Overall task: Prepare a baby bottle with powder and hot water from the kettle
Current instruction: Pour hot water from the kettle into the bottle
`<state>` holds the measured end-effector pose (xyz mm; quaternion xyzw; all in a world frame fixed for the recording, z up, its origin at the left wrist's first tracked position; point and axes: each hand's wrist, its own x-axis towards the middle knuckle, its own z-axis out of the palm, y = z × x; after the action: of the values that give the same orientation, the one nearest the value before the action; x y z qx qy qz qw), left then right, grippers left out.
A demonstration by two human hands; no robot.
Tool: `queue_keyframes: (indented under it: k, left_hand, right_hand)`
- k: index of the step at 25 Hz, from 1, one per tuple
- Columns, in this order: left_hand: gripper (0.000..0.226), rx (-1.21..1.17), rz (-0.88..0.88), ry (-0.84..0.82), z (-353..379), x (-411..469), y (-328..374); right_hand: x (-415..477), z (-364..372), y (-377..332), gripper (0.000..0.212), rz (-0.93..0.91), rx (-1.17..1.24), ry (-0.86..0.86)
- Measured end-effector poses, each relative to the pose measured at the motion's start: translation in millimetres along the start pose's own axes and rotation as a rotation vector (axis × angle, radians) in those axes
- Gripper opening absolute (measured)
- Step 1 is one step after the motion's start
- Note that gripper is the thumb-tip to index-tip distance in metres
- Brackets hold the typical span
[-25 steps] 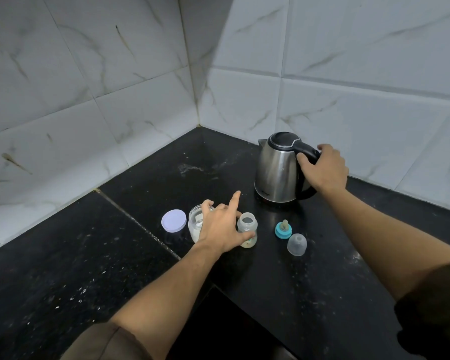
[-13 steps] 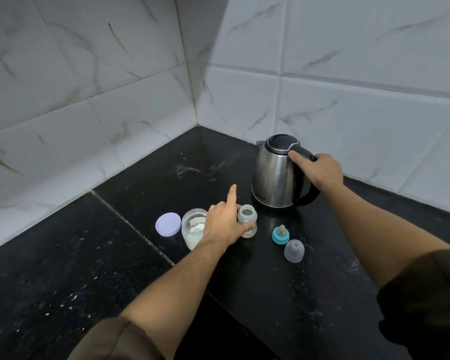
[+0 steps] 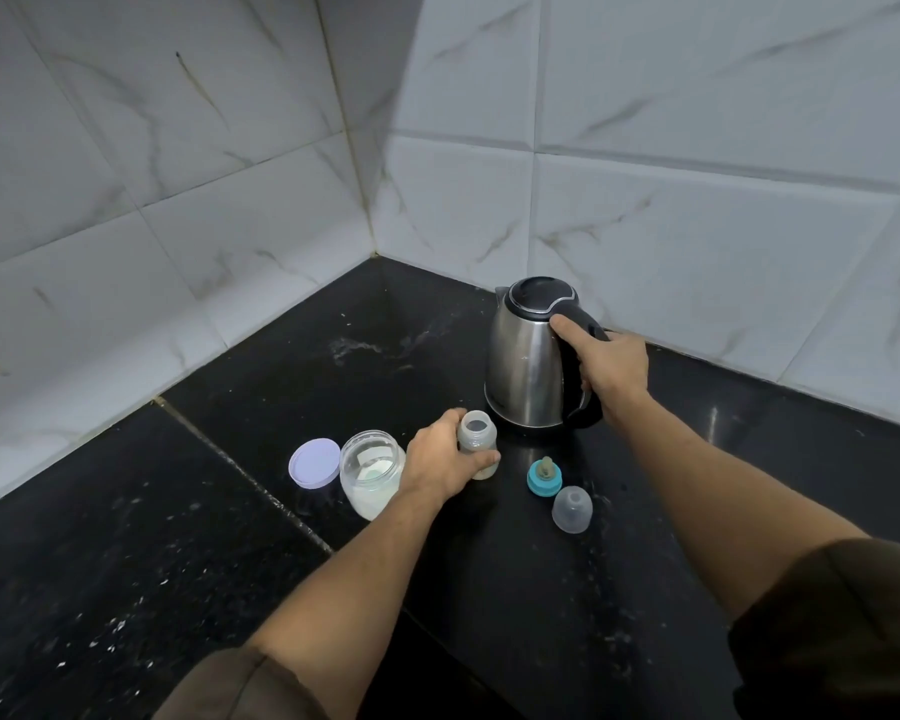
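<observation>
A small open baby bottle (image 3: 478,440) stands upright on the black counter (image 3: 489,589), with pale powder at its bottom. My left hand (image 3: 440,459) grips it from the left, fingers curled round its body. Behind it stands a steel kettle (image 3: 526,366) with a black lid. My right hand (image 3: 606,368) grips the kettle's black handle, thumb near the top. An open glass jar (image 3: 371,472) holding white powder sits just left of my left hand.
The jar's lilac lid (image 3: 314,462) lies flat left of the jar. A teal ring with the teat (image 3: 544,476) and a clear dome cap (image 3: 572,509) lie right of the bottle. White tiled walls (image 3: 645,200) meet in a corner behind the kettle.
My left index finger, earlier pointing up, has curled down round the bottle. My right hand has settled more fully round the kettle handle. The kettle and bottle stand where they were.
</observation>
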<state>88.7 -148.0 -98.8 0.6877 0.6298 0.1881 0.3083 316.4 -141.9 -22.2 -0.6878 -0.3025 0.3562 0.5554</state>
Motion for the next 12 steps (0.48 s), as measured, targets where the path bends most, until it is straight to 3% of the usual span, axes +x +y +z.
queue_keyframes:
  k: [2,5,12]
  left_hand:
    - [0.061,-0.001,-0.024,0.018,3.5,-0.3,6.1]
    - [0.053,-0.053,-0.043,0.053,0.8,4.2,16.8]
    - [0.051,-0.1,-0.067,0.162,-16.0,24.0,47.3]
  right_hand:
    - [0.6,1.8,1.8,0.056,-0.008,0.01,0.055]
    - [3.3,-0.1,1.8,0.059,-0.019,0.031,0.095]
    - [8.0,-31.8,-45.7,0.061,-0.162,-0.031,-0.061]
